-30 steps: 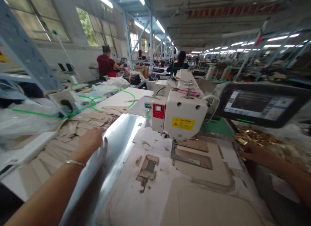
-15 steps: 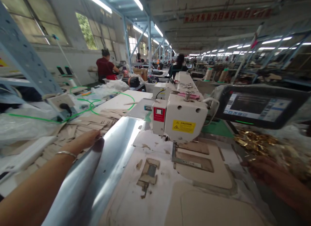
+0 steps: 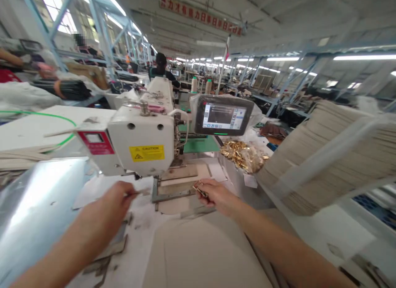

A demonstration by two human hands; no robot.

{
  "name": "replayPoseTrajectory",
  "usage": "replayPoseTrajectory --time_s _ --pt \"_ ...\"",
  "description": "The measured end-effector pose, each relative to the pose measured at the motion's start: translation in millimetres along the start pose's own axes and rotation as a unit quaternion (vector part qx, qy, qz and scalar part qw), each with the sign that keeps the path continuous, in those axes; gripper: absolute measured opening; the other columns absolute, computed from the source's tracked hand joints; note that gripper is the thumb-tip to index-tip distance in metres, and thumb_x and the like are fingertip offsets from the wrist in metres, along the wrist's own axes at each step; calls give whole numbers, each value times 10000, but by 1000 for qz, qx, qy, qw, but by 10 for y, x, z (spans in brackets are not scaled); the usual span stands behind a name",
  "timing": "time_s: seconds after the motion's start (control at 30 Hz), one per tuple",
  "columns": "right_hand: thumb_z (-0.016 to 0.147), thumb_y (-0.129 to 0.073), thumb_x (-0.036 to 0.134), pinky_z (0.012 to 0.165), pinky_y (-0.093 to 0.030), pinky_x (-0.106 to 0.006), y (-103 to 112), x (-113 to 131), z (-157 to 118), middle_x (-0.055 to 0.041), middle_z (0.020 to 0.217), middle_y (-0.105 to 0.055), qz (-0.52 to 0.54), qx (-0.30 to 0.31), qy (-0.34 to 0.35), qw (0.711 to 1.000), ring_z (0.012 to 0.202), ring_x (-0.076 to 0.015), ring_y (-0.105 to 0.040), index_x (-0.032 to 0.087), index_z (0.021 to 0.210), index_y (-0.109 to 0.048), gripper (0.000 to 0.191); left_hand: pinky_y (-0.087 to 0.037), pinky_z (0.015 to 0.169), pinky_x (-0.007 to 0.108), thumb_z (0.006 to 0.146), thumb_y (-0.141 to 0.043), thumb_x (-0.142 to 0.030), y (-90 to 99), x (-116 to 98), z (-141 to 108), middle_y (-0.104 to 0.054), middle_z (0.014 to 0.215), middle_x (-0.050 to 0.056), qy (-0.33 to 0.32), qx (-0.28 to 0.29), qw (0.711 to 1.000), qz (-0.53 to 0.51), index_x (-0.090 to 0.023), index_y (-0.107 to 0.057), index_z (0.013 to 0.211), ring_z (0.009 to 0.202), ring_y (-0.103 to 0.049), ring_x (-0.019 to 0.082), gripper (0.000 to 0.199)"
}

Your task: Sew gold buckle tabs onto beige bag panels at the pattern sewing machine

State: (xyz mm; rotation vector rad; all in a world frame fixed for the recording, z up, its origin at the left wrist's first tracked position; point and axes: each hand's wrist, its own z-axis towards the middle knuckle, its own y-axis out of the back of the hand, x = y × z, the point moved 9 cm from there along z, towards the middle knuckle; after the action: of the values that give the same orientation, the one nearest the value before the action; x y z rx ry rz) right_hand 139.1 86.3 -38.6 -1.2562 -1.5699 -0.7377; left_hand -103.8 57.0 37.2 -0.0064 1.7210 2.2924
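A worker's hands at a computerized sewing machine on a long factory line. The right hand [image 3: 218, 196] pinches a small gold fitting [image 3: 200, 191] between thumb and fingers [image 3: 204, 185], closed tight on it, just above a metal clamp frame [image 3: 173, 190] that holds beige material under the machine head [image 3: 140, 141]. The left hand [image 3: 107, 203] sits nearer the needle area, its fingers [image 3: 126, 194] drawn together on a thin pale sliver [image 3: 137, 193]; the blur hides exactly what the sliver is.

The fitting is well clear of the frame, held in the air. A clear bag of more gold fittings [image 3: 243, 156] lies past the right hand, beside a touchscreen [image 3: 222, 114] mounted on the machine. A broad beige panel [image 3: 201, 255] lies on the white worktop [image 3: 139, 255] below the hands, and a shiny metal sheet [image 3: 34, 197] rests at the far left. A tall stack of beige cut pieces [image 3: 334, 156] sits at right in a clear holder. Farther along the line, a co-worker [image 3: 161, 67] sits at the next machine, beneath a red-lettered banner [image 3: 199, 15].
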Motion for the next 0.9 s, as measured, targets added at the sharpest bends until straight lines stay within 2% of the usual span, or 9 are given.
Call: replayPoseTrajectory --time_s 0.1,0.17,0.27,0.4,0.53,0.6,0.67,0.8,0.9 --pt "877 -519 338 430 -250 -189 -193 1 1 35 674 -535 -63 3 23 998 473 -65 -417 192 869 -539 148 -464 535 228 952 -389 -241 -188 -657 23 -664 925 16 -105 17 994 7 -223 -573 1005 631 -643 124 193" --pt "906 -453 270 453 -297 -203 -266 100 3 36 635 -520 -136 6 88 987 490 -85 -430 200 868 -532 113 -463 530 224 925 -371 -137 -267 -1014 84 -652 916 28 -155 21 987 33 -210 -560 1012 640 -648 130 220" --pt "881 -415 149 520 -381 -234 -274 275 -36 24 624 -528 -262 -23 205 943 569 -128 -493 209 867 -527 128 -497 547 252 876 -363 -47 -356 -1315 175 -632 894 42 -187 63 978 69 -186 -542 1019 663 -661 162 267" --pt "838 -415 92 687 -464 -299 -216 374 -151 -44 795 -636 -367 -88 275 884 764 -190 -601 195 969 -534 204 -540 576 306 856 -346 -12 -370 -1453 215 -620 899 55 -201 98 970 92 -168 -521 1020 707 -673 203 286" --pt "824 -428 98 739 -473 -341 -251 358 -220 -76 820 -644 -407 -90 276 866 824 -230 -616 186 958 -514 182 -550 618 318 859 -356 -11 -448 -1508 221 -609 897 60 -208 106 970 65 -162 -505 1026 768 -672 211 270" --pt "834 -429 119 749 -475 -340 -271 325 -201 -69 837 -634 -383 -71 271 880 824 -219 -609 193 926 -508 142 -551 628 328 884 -361 -45 -516 -1513 245 -606 934 64 -206 97 973 28 -165 -495 1044 761 -665 205 241" --pt "853 -428 154 740 -475 -322 -257 271 -132 -47 829 -619 -328 -53 253 909 812 -198 -595 200 904 -517 111 -552 642 331 906 -364 -83 -584 -1511 292 -605 968 68 -205 77 976 -14 -168 -494 1057 753 -656 193 217" --pt "834 -443 192 535 -398 -244 -112 99 99 28 620 -504 -221 -39 135 965 567 -131 -480 204 819 -535 94 -550 728 325 922 -376 -113 -723 -1465 459 -613 1008 75 -196 46 978 -61 -171 -509 1082 861 -647 193 216" --pt "808 -520 257 459 -293 -205 80 132 212 52 553 -443 -225 -58 79 969 489 -91 -400 188 726 -533 108 -515 887 324 944 -361 -141 -755 -1384 569 -630 1071 96 -170 22 982 -83 -142 -507 1148 1011 -617 189 251"
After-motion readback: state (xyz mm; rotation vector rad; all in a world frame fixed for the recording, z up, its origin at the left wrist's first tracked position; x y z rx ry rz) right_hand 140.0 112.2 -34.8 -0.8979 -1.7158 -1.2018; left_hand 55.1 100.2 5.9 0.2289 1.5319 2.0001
